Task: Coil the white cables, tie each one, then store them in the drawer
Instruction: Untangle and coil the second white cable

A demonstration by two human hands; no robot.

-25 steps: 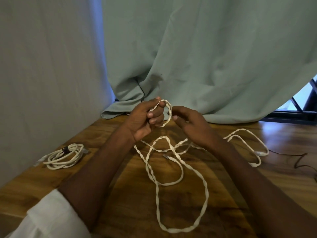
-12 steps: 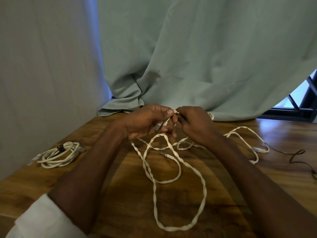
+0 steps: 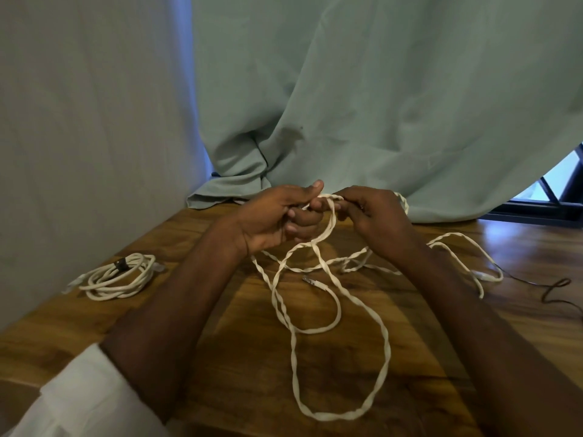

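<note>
Hidden and cut off

Right hand (image 3: 375, 216) covers its own fingertips and the white cable (image 3: 328, 313) there. Dark thin wire (image 3: 555, 290) runs off frame at 3 o'clock. White sleeve (image 3: 85, 402) cropped at 7 o'clock.

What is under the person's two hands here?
Below the left hand and right hand, loose loops of the white cable they grip lie on the wooden table. The forearms hide some table and cable.

Nothing to read here: no lettering, label, brand or number shows on the cables, the desk, the curtain or anywhere else in view.
</note>
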